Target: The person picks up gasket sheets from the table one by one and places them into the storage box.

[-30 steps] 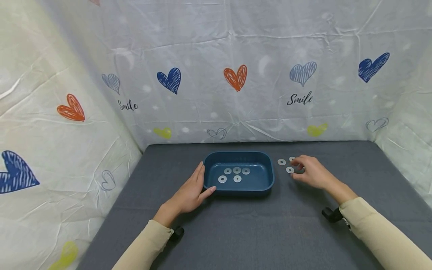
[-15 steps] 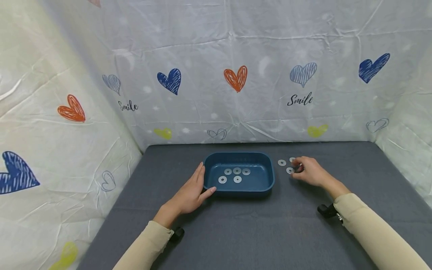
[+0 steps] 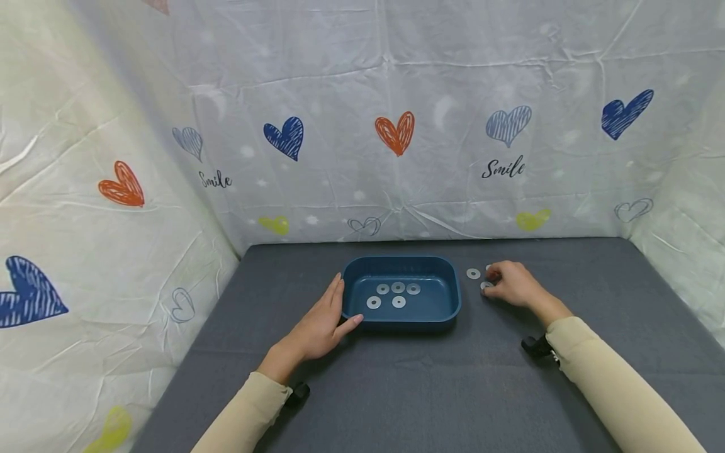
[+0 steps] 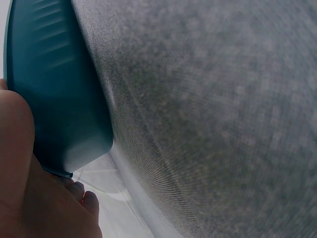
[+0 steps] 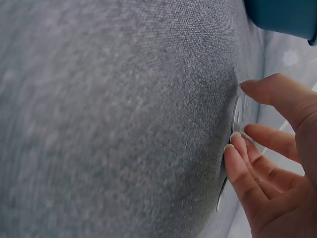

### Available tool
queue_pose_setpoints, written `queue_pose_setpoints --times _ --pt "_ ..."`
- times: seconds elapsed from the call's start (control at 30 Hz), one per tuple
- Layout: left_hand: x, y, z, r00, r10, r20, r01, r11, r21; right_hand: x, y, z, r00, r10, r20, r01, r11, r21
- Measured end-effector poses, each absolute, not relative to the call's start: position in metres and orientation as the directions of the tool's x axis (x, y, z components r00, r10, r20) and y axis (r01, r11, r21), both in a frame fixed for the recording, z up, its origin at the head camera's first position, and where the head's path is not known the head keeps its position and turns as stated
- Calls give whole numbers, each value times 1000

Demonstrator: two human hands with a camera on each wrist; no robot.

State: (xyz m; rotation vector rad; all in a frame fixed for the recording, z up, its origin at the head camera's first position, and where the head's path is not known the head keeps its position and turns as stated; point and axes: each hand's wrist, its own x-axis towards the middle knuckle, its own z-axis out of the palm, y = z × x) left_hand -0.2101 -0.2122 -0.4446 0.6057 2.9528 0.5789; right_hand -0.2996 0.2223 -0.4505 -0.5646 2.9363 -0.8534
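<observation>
A blue rectangular tray (image 3: 408, 324) holds several flat metal washers (image 3: 398, 287). My left hand (image 3: 317, 324) lies at its front left corner, straight fingers along the left wall and thumb on the front rim. To the right of the tray, my right hand (image 3: 518, 286) reaches down to the table over loose washers. In the right wrist view, the thumb and fingers stand apart around a washer (image 5: 237, 114) on the cloth. Another washer (image 5: 222, 194) lies under the lower fingers. In the head view, the fingers partly cover two washers, while one washer (image 3: 473, 274) lies uncovered nearer the tray.
Dark grey cloth (image 3: 419, 390) covers the table. A white curtain (image 3: 340, 182) with printed hearts hangs behind it and along both sides. Each wrist carries a black camera mount, such as the right mount (image 3: 535, 346).
My right hand has moved slightly left, covering more of the two washers near its fingertips. The left hand, the tray and the washers inside it have stayed in place.
</observation>
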Motion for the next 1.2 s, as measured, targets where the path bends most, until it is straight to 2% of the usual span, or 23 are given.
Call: queue_pose_setpoints --times 0.53,1.2 --pt "-210 -212 -446 -917 398 11 372 847 380 -303 215 -448 -943 -331 -25 -277 827 -490" --pt "-208 -213 -445 -920 391 19 368 847 383 -296 210 -447 -940 -341 27 -314 826 -469"
